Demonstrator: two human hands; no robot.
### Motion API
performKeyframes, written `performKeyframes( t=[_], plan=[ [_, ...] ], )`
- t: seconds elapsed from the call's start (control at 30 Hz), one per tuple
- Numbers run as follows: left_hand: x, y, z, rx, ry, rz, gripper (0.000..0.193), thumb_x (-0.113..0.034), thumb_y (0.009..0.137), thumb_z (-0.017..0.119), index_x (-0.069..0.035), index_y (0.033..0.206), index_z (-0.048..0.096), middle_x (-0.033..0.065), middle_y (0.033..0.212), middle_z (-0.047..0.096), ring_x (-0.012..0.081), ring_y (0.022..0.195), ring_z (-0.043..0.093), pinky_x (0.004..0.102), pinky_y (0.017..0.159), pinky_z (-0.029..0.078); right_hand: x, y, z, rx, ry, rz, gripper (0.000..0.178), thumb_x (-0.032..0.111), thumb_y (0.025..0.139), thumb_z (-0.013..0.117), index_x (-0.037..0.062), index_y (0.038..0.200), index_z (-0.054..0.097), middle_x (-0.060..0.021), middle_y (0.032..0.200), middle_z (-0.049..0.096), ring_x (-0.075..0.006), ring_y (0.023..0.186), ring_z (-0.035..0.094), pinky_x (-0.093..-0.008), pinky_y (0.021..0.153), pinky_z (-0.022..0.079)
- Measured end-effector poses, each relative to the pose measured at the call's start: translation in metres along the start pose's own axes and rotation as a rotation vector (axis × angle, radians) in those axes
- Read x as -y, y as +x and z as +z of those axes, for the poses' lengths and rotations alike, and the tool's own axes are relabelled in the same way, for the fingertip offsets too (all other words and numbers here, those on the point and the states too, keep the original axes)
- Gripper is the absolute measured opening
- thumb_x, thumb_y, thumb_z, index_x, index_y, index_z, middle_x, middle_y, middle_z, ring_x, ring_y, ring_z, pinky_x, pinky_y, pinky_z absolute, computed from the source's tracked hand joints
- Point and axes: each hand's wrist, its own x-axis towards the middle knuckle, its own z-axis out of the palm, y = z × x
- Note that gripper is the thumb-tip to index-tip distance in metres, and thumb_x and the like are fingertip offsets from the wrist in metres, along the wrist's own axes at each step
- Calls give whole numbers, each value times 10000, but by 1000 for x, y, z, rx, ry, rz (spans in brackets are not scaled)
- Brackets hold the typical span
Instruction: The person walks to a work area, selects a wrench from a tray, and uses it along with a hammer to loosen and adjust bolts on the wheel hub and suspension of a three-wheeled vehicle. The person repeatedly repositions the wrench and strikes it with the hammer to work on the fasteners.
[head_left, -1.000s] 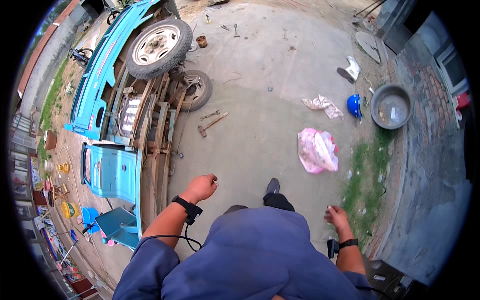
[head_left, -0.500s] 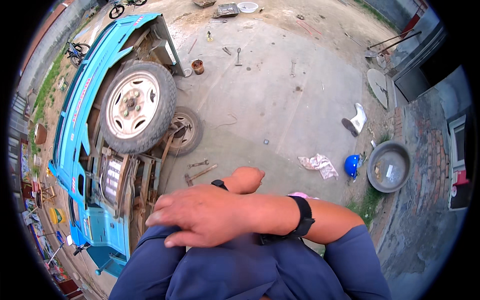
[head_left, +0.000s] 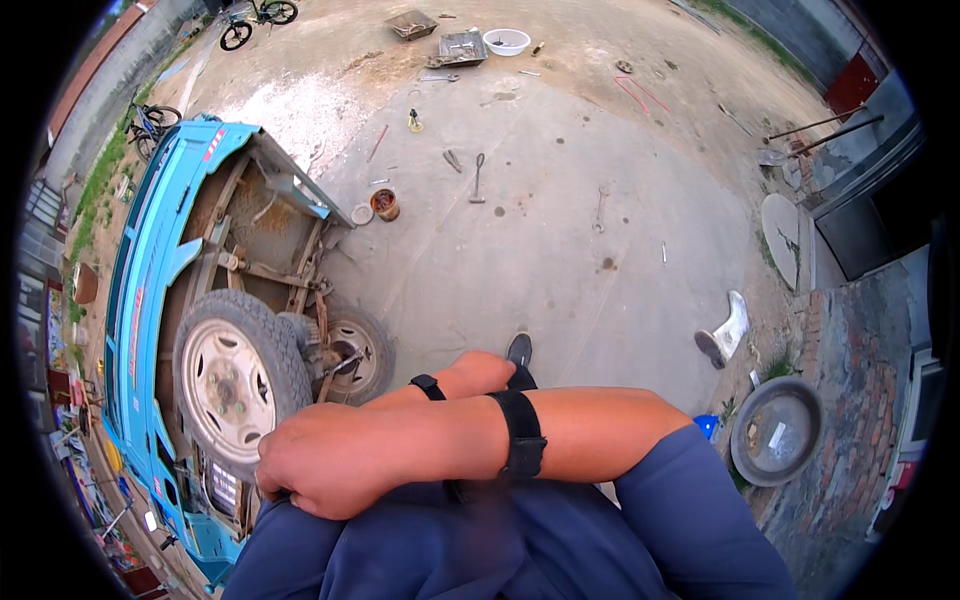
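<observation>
My forearms cross in front of me, the right one nearer, each wearing a black strap. At the left, my right hand (head_left: 325, 465) is curled against the dark blue sleeve (head_left: 285, 535) on my left side, pinching its cloth. Beyond the right forearm, my left hand (head_left: 480, 370) points to the right. Its fingers are turned away and hidden. Close to my right hand is the pale-rimmed wheel (head_left: 228, 385) of a blue vehicle (head_left: 165, 230) lying on its side. A second wheel (head_left: 365, 345) shows behind it.
On the concrete lie a wrench (head_left: 600, 210), a T-handled tool (head_left: 478, 180) and a rusty can (head_left: 384, 205). A white boot (head_left: 725, 328), a blue helmet (head_left: 706, 425) and a grey basin (head_left: 777, 430) are at the right. My dark shoe (head_left: 519, 348) is ahead.
My view has tilted up, so the ground things sit lower. My right hand has gone from spread fingers to curled ones at the sleeve. A shoe has come into view; the hammer is hidden.
</observation>
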Motion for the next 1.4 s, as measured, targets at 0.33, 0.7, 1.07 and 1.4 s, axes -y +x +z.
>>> performKeyframes(
  t=[0.33, 0.7, 1.07, 1.4],
  plan=[
    [82, 154, -187, 17, -219, -137, 272, -220, 905, 582, -61, 1115, 651, 176, 1072, 681, 354, 1035, 650, 453, 883, 514, -79, -36, -277, -137, 182, 10, 169, 125, 690, 602, 35, 828, 639, -177, 820, 649, -395, 827, 628, -492, 687, 489],
    [251, 316, -339, -128, -437, -48, 378, -305, 893, 599, -33, 1152, 643, 184, 1049, 696, 368, 1008, 647, 443, 870, 506, -196, -29, -526, -149, 258, -426, 242, 247, 786, 627, 101, 957, 716, -169, 864, 693, -365, 838, 656, -474, 742, 514],
    [427, 368, -450, -219, -732, -462, 368, -308, 893, 612, -28, 1129, 653, 170, 1009, 710, 346, 964, 667, 422, 858, 522, -363, -103, -769, -80, 458, -327, 101, 95, 782, 629, 24, 846, 660, -132, 832, 622, -328, 879, 604, -420, 801, 474],
    [597, 422, -666, -406, -424, -799, 323, -273, 865, 646, -27, 1074, 657, 194, 937, 704, 369, 914, 667, 441, 835, 525, -526, -161, -964, 65, 593, -245, 138, 137, 816, 662, 29, 902, 670, -127, 892, 613, -331, 928, 595, -430, 827, 471]
  ],
)
